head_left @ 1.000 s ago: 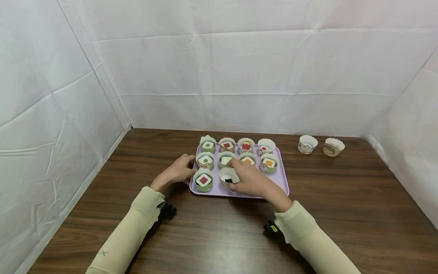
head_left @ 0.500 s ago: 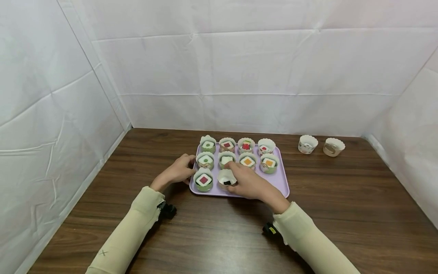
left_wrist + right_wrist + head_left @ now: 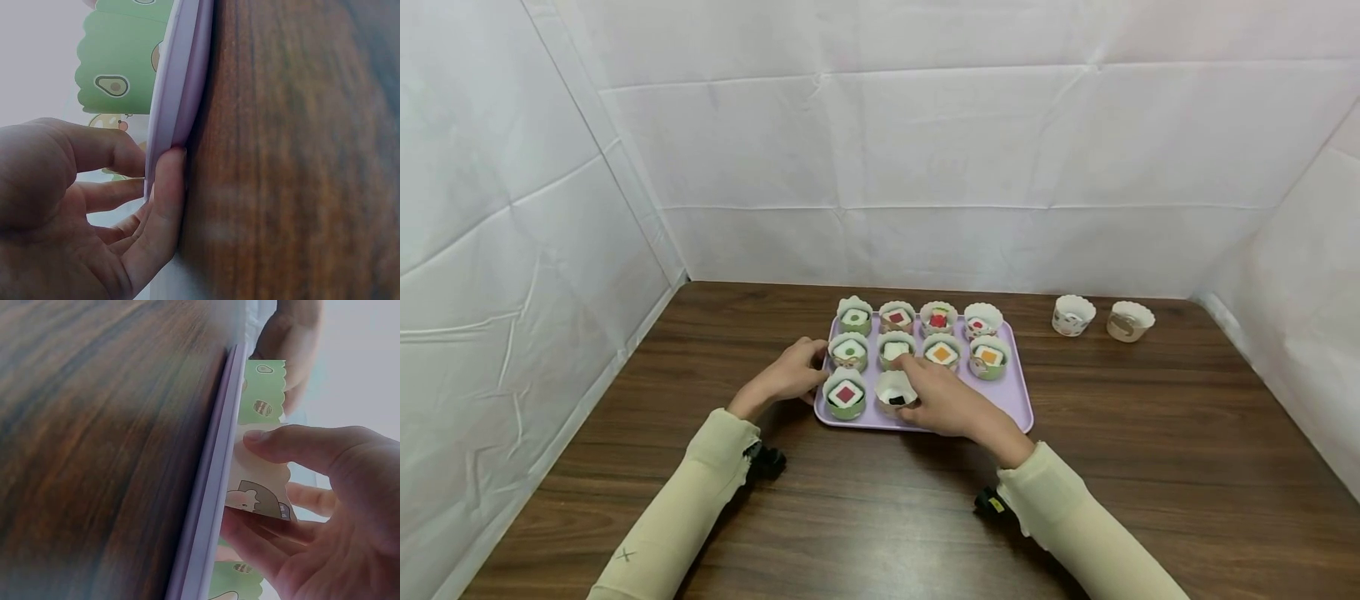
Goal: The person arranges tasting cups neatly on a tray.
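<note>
A lilac tray (image 3: pixel 1017 404) bears rows of scalloped paper baking cups. My left hand (image 3: pixel 793 371) grips the tray's left edge; in the left wrist view the fingers (image 3: pixel 167 194) are curled at the rim. In the tray's front row, my right hand (image 3: pixel 947 396) holds a beige paper cup (image 3: pixel 259 469) between thumb and fingers. That cup has a dark piece showing inside and a bear print outside. Just left of it is a green cup (image 3: pixel 846 396) holding a white square with a dark red centre. The fingertips behind the held cup are partly hidden in the head view.
Two more paper cups, a white patterned one (image 3: pixel 1072 317) and a beige one (image 3: pixel 1129 322), stand on the brown wooden table (image 3: pixel 1150 450) at the back right. White cloth (image 3: pixel 925 167) hangs behind and at both sides.
My right hand has brought the beige cup a little left and towards me, nearer the green cup. The left hand and the tray stay where they were.
</note>
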`<state>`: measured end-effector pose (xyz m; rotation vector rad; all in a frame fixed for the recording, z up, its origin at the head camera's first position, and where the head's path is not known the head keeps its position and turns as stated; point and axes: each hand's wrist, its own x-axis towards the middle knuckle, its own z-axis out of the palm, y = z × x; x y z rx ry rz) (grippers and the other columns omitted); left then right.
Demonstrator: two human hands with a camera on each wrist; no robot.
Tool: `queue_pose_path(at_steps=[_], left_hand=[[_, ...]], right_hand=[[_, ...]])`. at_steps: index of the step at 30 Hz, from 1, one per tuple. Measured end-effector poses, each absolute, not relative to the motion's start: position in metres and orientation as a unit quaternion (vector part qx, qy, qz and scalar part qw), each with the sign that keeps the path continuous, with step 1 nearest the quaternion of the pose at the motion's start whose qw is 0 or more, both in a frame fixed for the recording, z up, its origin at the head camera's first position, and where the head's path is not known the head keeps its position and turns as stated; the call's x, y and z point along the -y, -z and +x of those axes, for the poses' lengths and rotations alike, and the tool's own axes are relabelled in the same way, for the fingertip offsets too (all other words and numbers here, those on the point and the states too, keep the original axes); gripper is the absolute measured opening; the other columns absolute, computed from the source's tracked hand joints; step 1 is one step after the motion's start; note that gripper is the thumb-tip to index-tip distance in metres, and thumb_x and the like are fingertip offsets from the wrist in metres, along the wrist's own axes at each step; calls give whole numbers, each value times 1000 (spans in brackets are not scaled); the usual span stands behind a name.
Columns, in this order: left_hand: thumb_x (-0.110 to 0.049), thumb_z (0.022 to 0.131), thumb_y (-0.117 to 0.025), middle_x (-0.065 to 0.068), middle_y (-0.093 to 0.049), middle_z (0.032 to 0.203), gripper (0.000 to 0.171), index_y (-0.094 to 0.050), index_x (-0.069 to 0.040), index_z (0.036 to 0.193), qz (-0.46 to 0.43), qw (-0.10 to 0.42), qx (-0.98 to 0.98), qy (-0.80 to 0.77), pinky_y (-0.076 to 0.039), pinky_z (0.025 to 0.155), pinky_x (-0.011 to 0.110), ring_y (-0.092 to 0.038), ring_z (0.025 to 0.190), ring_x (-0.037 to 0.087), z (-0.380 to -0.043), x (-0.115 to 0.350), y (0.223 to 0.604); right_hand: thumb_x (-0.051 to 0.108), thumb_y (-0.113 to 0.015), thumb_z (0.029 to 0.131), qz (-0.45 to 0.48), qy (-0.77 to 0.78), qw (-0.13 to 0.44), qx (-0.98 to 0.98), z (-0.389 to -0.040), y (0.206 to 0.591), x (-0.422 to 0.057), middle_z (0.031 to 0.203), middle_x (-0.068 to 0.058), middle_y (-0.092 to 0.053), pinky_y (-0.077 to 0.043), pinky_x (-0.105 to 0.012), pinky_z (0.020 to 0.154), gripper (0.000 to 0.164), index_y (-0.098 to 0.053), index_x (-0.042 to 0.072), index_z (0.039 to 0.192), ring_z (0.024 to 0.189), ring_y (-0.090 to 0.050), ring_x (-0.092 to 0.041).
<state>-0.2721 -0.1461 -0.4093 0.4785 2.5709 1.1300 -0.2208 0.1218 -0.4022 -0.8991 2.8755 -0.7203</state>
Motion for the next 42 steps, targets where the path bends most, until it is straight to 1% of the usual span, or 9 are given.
queue_pose_path(at_steps=[8,17,21,24,28,31,36,38,42], left_hand=[[-1,97,-53,29,-45,126,42,-52,8,138,164,145,-892,-396,-65,59,32,-62,95,35,-272,147,410],[-1,97,-54,29,-45,125,43,-52,8,138,168,145,-891,-395,-65,59,32,-62,92,33,-272,147,411],[-1,97,-53,29,-45,125,42,-52,8,139,167,145,-893,-393,-65,59,32,-62,91,33,-272,148,411],[-2,97,-54,29,-45,125,42,-52,8,138,168,144,-892,-394,-65,59,32,-61,93,33,-272,147,411],[-2,98,-54,29,-45,125,40,-53,8,137,169,144,-892,-395,-65,59,32,-61,94,34,-272,147,411],[-2,98,-54,30,-45,125,40,-53,8,136,170,144,-892,-394,-65,59,32,-62,92,34,-272,146,410],[-1,98,-54,30,-45,125,39,-53,8,136,170,144,-893,-392,-65,59,32,-62,90,33,-273,146,410],[-1,98,-54,30,-45,124,39,-53,8,136,170,143,-893,-392,-65,59,32,-62,90,33,-273,146,410],[-1,98,-54,29,-46,123,40,-53,8,136,173,141,-892,-392,-65,58,32,-62,91,33,-273,147,411]], right_hand=[[21,-77,91,-290,236,19,-927,-221,402,-121,136,-18,-63,-56,-46,102,58,-50,6,140,119,-64,-30],[20,-77,91,-293,235,30,-926,-220,401,-124,135,-19,-63,-57,-45,99,59,-50,7,142,116,-64,-28],[19,-77,91,-299,233,37,-925,-220,399,-125,131,-19,-64,-57,-45,96,60,-49,8,143,108,-65,-27],[17,-77,91,-298,228,43,-926,-219,397,-127,127,-17,-64,-57,-43,92,62,-48,10,145,100,-65,-23],[16,-78,90,-297,225,48,-927,-219,394,-129,122,-16,-64,-56,-41,89,64,-48,11,146,93,-61,-19],[19,-79,91,-297,227,49,-926,-219,392,-131,127,-17,-64,-55,-42,91,63,-50,11,146,99,-60,-22],[20,-79,91,-298,222,46,-927,-219,387,-135,138,-18,-62,-55,-47,99,61,-52,9,144,117,-62,-29],[20,-78,90,-298,221,45,-928,-218,385,-137,137,-19,-62,-56,-48,99,60,-52,9,143,119,-62,-31],[20,-77,91,-299,221,41,-927,-216,379,-143,133,-19,-62,-58,-48,94,57,-53,13,142,116,-64,-31]])
